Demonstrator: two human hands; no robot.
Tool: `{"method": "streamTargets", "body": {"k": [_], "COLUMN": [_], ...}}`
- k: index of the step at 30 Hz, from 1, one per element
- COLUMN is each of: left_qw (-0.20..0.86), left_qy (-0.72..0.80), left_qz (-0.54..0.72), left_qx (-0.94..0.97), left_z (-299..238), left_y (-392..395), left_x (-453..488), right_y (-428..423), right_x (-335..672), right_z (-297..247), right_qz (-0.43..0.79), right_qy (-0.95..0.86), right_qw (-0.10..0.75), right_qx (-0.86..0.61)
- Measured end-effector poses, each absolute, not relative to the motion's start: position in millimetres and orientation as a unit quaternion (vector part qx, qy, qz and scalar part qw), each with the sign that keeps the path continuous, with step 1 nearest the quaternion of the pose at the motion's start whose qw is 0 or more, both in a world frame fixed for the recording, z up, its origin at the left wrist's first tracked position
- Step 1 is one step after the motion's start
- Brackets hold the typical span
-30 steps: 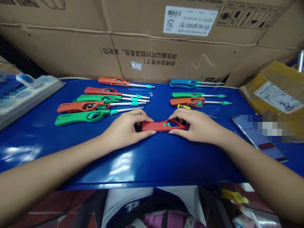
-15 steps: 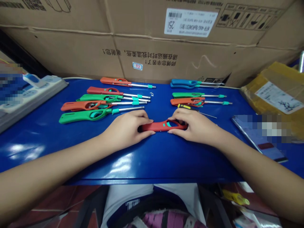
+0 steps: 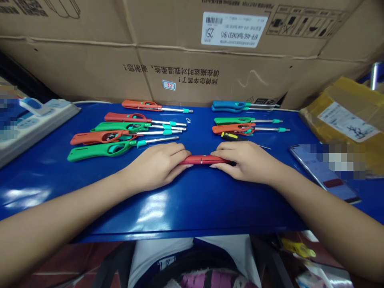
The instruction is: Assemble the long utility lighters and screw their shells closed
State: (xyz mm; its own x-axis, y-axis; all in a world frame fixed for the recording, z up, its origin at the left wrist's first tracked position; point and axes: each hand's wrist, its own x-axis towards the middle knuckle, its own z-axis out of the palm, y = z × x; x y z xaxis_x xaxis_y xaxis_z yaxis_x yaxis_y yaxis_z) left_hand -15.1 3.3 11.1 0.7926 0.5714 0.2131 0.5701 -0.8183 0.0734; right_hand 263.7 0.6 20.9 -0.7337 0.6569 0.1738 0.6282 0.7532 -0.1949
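Note:
Both my hands grip one red lighter body [image 3: 204, 160] lying on the blue table [image 3: 192, 200]. My left hand [image 3: 156, 165] is closed round its left end, and my right hand [image 3: 247, 160] is closed round its right end. The lighter body is turned on edge, so only a thin red strip shows between my fingers. A black and yellow screwdriver [image 3: 234, 137] lies just behind my right hand.
Several red and green long-nosed lighters [image 3: 120, 138] lie in a group at the left. Blue, green and orange lighters [image 3: 240, 118] lie at the right. Cardboard boxes [image 3: 192, 52] wall the back. A phone [image 3: 324, 172], a yellow parcel [image 3: 351, 120] and a power strip [image 3: 33, 120] flank the table.
The red lighter body has been rolled onto its edge between my hands; its trigger opening, visible before, no longer shows. My hands have stayed in place.

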Motion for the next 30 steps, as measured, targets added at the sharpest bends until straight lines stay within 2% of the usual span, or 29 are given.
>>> {"method": "streamTargets", "body": {"k": [9, 16, 23, 26, 30], "left_qw": [0.027, 0.009, 0.017, 0.063, 0.184], "left_qy": [0.296, 0.299, 0.298, 0.305, 0.354], "left_qz": [0.112, 0.113, 0.109, 0.123, 0.224], "left_qx": [0.948, 0.947, 0.948, 0.942, 0.889], "left_z": [10.3, 12.6, 15.5, 16.1, 17.5], "left_y": [0.4, 5.5, 5.8, 5.5, 5.3], "left_x": [-14.5, -17.7, -20.4, -21.6, -20.0], "right_y": [-0.7, 2.4, 2.7, 1.7, -0.2], "right_x": [260.3, 268.4, 269.0, 269.4, 268.8], "right_z": [23.0, 25.5, 32.2, 35.4, 37.6], "right_qz": [0.069, 0.049, 0.077, 0.074, 0.066], "right_qy": [-0.930, -0.918, -0.919, -0.918, -0.902], "right_qw": [0.099, 0.118, 0.088, 0.088, 0.082], "right_qx": [-0.347, -0.376, -0.376, -0.380, -0.418]}}
